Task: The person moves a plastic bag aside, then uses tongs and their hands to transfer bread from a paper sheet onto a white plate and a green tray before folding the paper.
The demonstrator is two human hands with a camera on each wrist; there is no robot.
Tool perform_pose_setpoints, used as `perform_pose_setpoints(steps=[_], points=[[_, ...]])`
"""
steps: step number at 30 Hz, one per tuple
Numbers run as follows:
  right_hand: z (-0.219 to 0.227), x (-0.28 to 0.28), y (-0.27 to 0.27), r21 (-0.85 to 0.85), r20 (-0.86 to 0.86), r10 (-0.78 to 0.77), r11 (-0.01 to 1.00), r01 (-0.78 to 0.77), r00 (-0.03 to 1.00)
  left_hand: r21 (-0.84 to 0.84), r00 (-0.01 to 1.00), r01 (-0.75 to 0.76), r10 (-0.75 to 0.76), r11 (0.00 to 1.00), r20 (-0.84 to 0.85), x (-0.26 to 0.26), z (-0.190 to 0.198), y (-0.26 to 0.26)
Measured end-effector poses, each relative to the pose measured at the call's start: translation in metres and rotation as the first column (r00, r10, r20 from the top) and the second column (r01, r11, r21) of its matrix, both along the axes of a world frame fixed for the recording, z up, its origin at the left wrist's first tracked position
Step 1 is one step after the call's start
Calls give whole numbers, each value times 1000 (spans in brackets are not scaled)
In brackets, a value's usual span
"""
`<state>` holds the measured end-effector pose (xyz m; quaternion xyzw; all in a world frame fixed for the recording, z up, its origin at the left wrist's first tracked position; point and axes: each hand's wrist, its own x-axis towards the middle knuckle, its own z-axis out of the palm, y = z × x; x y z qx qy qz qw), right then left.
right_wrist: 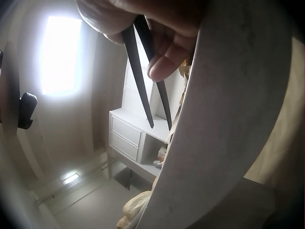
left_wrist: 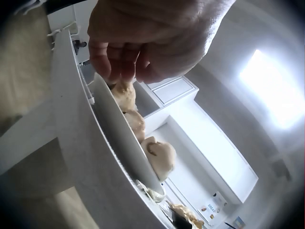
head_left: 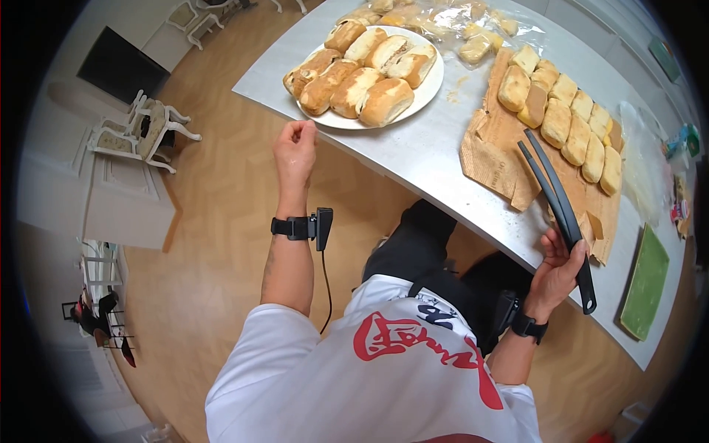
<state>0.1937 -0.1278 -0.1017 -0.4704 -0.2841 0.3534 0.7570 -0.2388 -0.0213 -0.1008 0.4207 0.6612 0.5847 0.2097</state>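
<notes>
My right hand (head_left: 555, 273) grips a pair of black tongs (head_left: 563, 203), their tips slightly apart with nothing between them. The tongs point away over brown paper (head_left: 493, 156), where rows of pale rolls (head_left: 575, 140) lie. In the right wrist view, a finger and thumb lie along the tongs (right_wrist: 138, 71). Near the table edge, my left hand (head_left: 295, 153) is loosely curled and holds nothing. It is beside a white plate (head_left: 436, 83) piled with browned, split rolls (head_left: 387, 101). The left wrist view has its fingertips close to the plate rim and the nearest roll (left_wrist: 125, 95).
Clear plastic bags with more rolls (head_left: 476, 48) lie at the far side of the white table (head_left: 450, 166). A green rectangular tray (head_left: 645, 284) sits at the right edge, below clear plastic sheeting (head_left: 641, 166). White chairs (head_left: 144, 133) stand on the wooden floor at left.
</notes>
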Motion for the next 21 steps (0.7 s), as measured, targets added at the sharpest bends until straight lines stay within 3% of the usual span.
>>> perform_pose_setpoints(steps=[4, 10, 13, 21], points=[[-3, 1, 0, 9, 13, -2, 1000, 1, 1000, -218, 971, 112, -60, 970, 231, 0, -3, 4], [-3, 2, 0, 10, 32, -6, 1000, 6, 999, -37, 800, 255, -189, 966, 570, -14, -12, 20], [-4, 1, 1, 11, 41, -6, 1000, 5, 999, 29, 735, 268, -224, 963, 640, -20, -15, 23], [-3, -1, -2, 8, 72, -4, 1000, 4, 997, -40, 755, 224, -147, 974, 639, -22, -10, 30]])
